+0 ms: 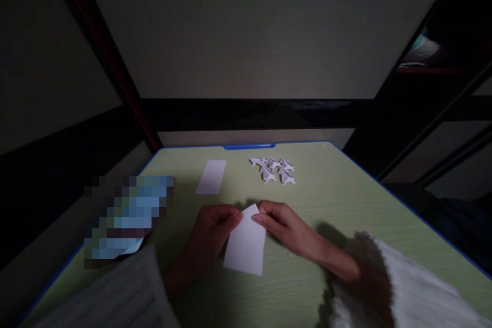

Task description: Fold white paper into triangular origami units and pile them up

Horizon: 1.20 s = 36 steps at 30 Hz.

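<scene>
Between my hands is a white sheet of paper (pixel 246 248), its far end narrowed to a slanted corner. My left hand (pixel 215 228) pinches the paper's upper left edge between thumb and fingers. On the other side, my right hand (pixel 282 225) grips the upper right edge, thumb on top and fingers curled beneath. The paper's lower end hangs free toward me, above the table. Farther off lie several small folded white paper figures (pixel 285 175), grouped close together. A second flat white paper sheet (pixel 211 177) rests to their left.
The pale green table (pixel 307 200) has a blue rim and a blue handle piece (pixel 249 146) at its far edge. A blurred-out bluish item (pixel 134 220) lies at the left. A panelled wall (pixel 246 31) rises behind; a dark shelf opening stands at right.
</scene>
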Available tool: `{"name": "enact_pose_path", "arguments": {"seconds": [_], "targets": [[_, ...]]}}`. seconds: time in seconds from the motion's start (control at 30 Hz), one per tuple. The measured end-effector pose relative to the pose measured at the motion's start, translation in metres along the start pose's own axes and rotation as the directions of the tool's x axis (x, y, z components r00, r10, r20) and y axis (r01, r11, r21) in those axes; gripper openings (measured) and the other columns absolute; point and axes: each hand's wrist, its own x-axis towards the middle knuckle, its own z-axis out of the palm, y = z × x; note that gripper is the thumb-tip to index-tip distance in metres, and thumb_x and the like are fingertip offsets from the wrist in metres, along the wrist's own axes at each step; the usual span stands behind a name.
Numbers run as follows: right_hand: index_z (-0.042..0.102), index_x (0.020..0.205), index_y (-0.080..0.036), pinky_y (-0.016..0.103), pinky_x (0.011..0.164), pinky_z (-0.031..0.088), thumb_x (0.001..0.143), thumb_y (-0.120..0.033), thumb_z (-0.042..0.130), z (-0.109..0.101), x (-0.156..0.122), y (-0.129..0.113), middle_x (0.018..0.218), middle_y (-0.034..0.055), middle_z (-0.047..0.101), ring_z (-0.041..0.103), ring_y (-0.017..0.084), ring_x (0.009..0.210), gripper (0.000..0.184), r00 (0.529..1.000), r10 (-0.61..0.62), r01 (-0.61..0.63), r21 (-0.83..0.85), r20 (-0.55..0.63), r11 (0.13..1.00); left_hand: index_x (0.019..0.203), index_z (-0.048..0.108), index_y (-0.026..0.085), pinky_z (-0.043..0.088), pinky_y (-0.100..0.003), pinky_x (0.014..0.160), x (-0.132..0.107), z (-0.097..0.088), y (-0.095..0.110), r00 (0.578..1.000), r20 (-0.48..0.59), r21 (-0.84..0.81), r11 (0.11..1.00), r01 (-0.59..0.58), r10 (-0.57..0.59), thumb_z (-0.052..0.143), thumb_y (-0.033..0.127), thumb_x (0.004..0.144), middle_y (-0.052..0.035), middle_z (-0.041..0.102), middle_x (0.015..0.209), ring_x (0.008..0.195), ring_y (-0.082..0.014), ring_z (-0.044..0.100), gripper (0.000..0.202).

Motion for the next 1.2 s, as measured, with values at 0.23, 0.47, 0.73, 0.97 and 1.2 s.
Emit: {"name": "enact_pose_path", "arguments": {"seconds": [0.23,0.47,0.73,0.97,1.2], "targets": [[0.035,0.055,-0.016,0.019,0.045,0.024,0.080,-0.038,0.040,0.003,0.000,-0.001,0.052,-0.0051,0.030,0.028,0.007,0.050,0.033,0.998,-0.014,0.018,0.065,-0.063,0.998,0.046,0.048,0.013,0.026,-0.019,0.044,0.003,-0.001,-0.002,1.000,-0.009,-0.052,0.999,0.003,-0.003,0.051,0.029,0.065,0.0048,0.038,0.044,0.046,-0.0076,0.034,0.025],[0.038,0.064,-0.016,0.017,0.040,0.027,0.075,-0.045,0.043,0.003,-0.001,0.004,0.053,-0.0043,0.040,0.036,0.006,0.044,0.031,0.996,0.086,-0.064,0.389,-0.038,0.919,0.046,0.052,0.013,0.033,-0.020,0.047,0.001,0.002,0.000,0.977,0.214,-0.050,0.999,-0.002,0.013,0.048,0.026,0.066,0.0021,0.051,0.043,0.044,-0.0090,0.044,0.024],[0.045,0.062,-0.014,0.017,0.041,0.028,0.077,-0.039,0.042,0.003,-0.006,-0.002,0.056,-0.0023,0.042,0.038,0.007,0.050,0.030,0.992,0.012,-0.032,0.163,0.122,0.986,0.052,0.046,0.015,0.033,-0.019,0.045,0.001,0.005,-0.004,0.945,0.328,-0.063,0.997,0.042,-0.019,0.043,0.029,0.070,0.0047,0.045,0.043,0.043,-0.0083,0.045,0.023],[0.043,0.056,-0.015,0.017,0.042,0.024,0.072,-0.026,0.045,0.001,-0.002,-0.005,0.052,-0.0053,0.034,0.030,0.006,0.048,0.019,0.981,-0.032,-0.010,0.217,0.191,0.976,0.050,0.039,0.017,0.030,-0.018,0.044,0.000,0.004,0.000,0.929,0.369,-0.076,0.997,0.002,0.026,0.043,0.029,0.068,0.0058,0.039,0.044,0.043,-0.0071,0.038,0.022],[0.043,0.052,-0.015,0.018,0.040,0.019,0.064,-0.020,0.046,-0.002,-0.002,-0.002,0.046,-0.0066,0.032,0.026,0.005,0.042,0.014,0.992,-0.024,-0.032,0.423,0.127,0.905,0.047,0.039,0.017,0.025,-0.018,0.040,0.001,0.001,0.009,0.967,0.254,-0.176,0.984,0.031,0.015,0.045,0.028,0.059,0.0072,0.033,0.040,0.039,-0.0062,0.032,0.018]]}}
